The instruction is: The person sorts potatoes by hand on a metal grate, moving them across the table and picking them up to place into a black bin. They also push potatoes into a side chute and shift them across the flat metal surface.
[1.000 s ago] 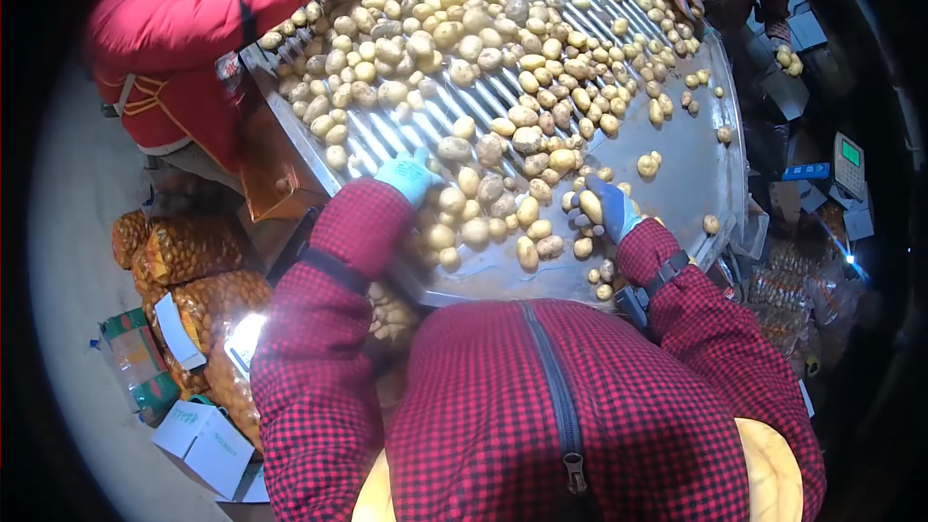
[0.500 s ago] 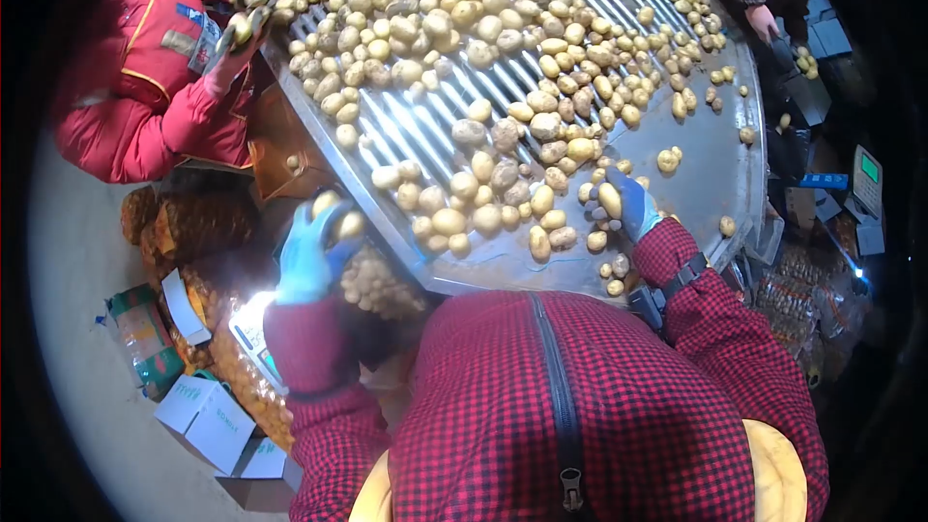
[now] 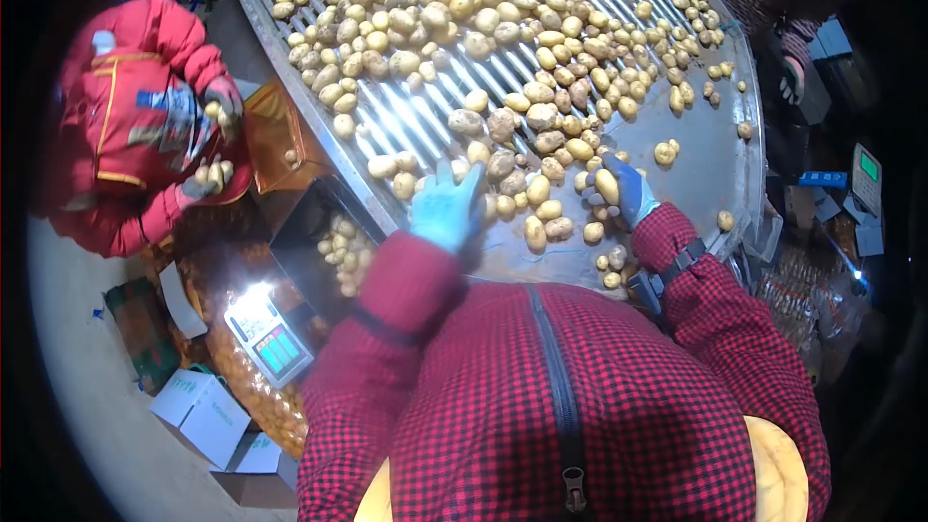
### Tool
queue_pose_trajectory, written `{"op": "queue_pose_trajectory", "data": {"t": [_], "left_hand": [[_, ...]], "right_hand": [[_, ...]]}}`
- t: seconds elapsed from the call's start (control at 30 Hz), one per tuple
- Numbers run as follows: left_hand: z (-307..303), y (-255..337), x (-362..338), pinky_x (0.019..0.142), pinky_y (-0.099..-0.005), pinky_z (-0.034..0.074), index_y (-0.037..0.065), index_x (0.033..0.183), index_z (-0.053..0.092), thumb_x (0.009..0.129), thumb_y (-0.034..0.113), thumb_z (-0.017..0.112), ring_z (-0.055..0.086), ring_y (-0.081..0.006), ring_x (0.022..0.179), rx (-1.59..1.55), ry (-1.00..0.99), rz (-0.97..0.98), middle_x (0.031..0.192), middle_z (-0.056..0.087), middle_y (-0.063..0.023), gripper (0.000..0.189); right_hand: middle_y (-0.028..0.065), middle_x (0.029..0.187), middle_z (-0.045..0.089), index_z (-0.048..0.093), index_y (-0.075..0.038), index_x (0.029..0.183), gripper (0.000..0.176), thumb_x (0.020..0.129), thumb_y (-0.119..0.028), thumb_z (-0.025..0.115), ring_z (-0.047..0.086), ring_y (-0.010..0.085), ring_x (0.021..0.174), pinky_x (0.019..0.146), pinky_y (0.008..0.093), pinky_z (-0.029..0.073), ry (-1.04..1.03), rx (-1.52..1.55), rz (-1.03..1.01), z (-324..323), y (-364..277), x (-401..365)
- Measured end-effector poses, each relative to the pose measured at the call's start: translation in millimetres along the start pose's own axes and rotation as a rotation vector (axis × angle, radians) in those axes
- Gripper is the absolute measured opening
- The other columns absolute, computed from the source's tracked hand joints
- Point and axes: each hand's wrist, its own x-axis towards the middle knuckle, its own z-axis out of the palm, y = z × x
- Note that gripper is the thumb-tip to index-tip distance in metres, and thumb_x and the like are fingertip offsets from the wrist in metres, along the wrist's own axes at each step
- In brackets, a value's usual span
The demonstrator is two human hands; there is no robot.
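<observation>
Potatoes (image 3: 541, 118) lie heaped over a slatted metal sorting table (image 3: 667, 203). My left hand (image 3: 447, 207), in a light-blue glove, rests over the potatoes at the near edge with its fingers spread. Its fingertips reach potatoes there; whether they touch any is hard to see. In a darker blue glove, my right hand (image 3: 633, 195) has its fingers round a yellow potato (image 3: 606, 187) just above the metal. Several small potatoes (image 3: 613, 267) lie on the table close to my right wrist.
A dark crate (image 3: 324, 222) with potatoes stands below the table's left edge, near a lit scale (image 3: 271, 348). White boxes (image 3: 201, 416) are at lower left. A person in red (image 3: 145, 126) holds potatoes at left; another person's gloved hand (image 3: 792, 80) is at right.
My left hand has moved from beside the table, where it held potatoes over the crate, right onto the table, and has let them go. The person in red has drawn back from the table.
</observation>
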Motion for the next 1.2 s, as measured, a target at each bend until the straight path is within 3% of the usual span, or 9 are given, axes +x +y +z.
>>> {"op": "queue_pose_trajectory", "data": {"t": [0.1,0.23,0.37,0.5,0.63,0.67,0.87,1.07,1.2], "left_hand": [[8.9,6.9,32.4,0.081,-0.0467,0.053,0.019,0.117,0.06,0.09,0.024,0.064,0.063,-0.0408,0.096,-0.056,-0.007,-0.136,0.116,0.061,-0.0192,0.028],[-5.2,-32.1,43.3,0.07,-0.0313,0.051,0.004,0.111,0.062,0.095,0.018,0.061,0.059,-0.015,0.075,-1.029,-0.147,-0.414,0.085,0.064,-0.0078,0.021],[-68.0,-53.8,-23.8,0.062,-0.0215,0.044,0.003,0.116,0.062,0.098,0.021,0.063,0.055,-0.0068,0.077,-1.236,0.08,-0.462,0.096,0.064,-0.0018,0.025],[-99.0,-85.5,-111.0,0.071,-0.0216,0.047,0.001,0.116,0.064,0.1,0.022,0.06,0.055,-0.0058,0.079,-0.747,0.228,-0.608,0.091,0.064,0.002,0.027],[-68.9,-107.3,-150.5,0.085,-0.0378,0.051,0.005,0.121,0.065,0.096,0.032,0.064,0.065,-0.0276,0.096,-0.026,0.114,-0.517,0.105,0.067,-0.0147,0.037],[-71.4,-92.5,-137.2,0.093,-0.0447,0.049,0.006,0.122,0.064,0.093,0.036,0.065,0.062,-0.0381,0.107,-0.057,0.083,-0.532,0.115,0.064,-0.0226,0.041],[-10.2,7.9,-50.0,0.089,-0.0489,0.049,0.013,0.13,0.06,0.086,0.034,0.069,0.06,-0.0426,0.101,-0.184,0.003,-0.128,0.113,0.061,-0.0225,0.05],[25.0,48.7,-27.0,0.084,-0.0534,0.048,0.024,0.127,0.062,0.08,0.037,0.073,0.046,-0.044,0.111,0.073,-0.112,-0.199,0.126,0.044,-0.0223,0.05],[29.5,44.8,-23.4,0.087,-0.0516,0.049,0.021,0.12,0.064,0.075,0.029,0.078,0.048,-0.0418,0.111,0.012,-0.093,-0.228,0.128,0.044,-0.0201,0.048]], "right_hand": [[0.01,0.086,0.065,0.056,-0.002,0.1,0.045,0.101,-0.046,0.047,0.055,0.0114,0.055,0.035,0.0199,0.036,0.019,0.023,0.0,-0.5,1.6,-5.6],[0.0084,0.084,0.063,0.054,-0.003,0.107,0.037,0.101,-0.039,0.049,0.053,0.0102,0.054,0.037,0.0203,0.035,0.089,0.021,0.0,8.4,-2.2,-14.3],[0.0084,0.084,0.064,0.055,-0.004,0.109,0.039,0.101,-0.041,0.048,0.054,0.0109,0.055,0.038,0.021,0.036,0.113,0.035,0.014,-2.3,4.2,-8.8],[0.0093,0.087,0.066,0.056,-0.004,0.11,0.04,0.102,-0.042,0.048,0.056,0.012,0.057,0.038,0.0215,0.037,0.035,0.075,0.056,-3.1,-0.9,-4.8],[0.0087,0.087,0.066,0.057,-0.003,0.099,0.051,0.099,-0.053,0.047,0.057,0.0121,0.058,0.035,0.0199,0.037,0.084,-0.047,0.02,1.2,-0.1,0.6],[0.0086,0.088,0.066,0.057,-0.003,0.1,0.051,0.1,-0.053,0.047,0.057,0.0119,0.058,0.035,0.02,0.037,0.087,-0.058,0.023,1.5,-1.1,-0.6],[0.007,0.086,0.064,0.057,-0.004,0.104,0.044,0.101,-0.046,0.046,0.054,0.0106,0.058,0.039,0.0201,0.036,0.026,-0.017,0.018,-0.1,3.1,-5.5],[0.0033,0.08,0.062,0.062,-0.007,0.1,0.029,0.097,-0.036,0.057,0.057,0.0108,0.061,0.042,0.0208,0.039,0.047,-0.058,-0.011,11.4,24.9,-26.9],[0.0049,0.083,0.066,0.068,-0.008,0.104,0.032,0.092,-0.037,0.065,0.063,0.0134,0.073,0.061,0.0285,0.05,0.008,-0.743,-0.397,29.4,23.3,-34.5]]}}
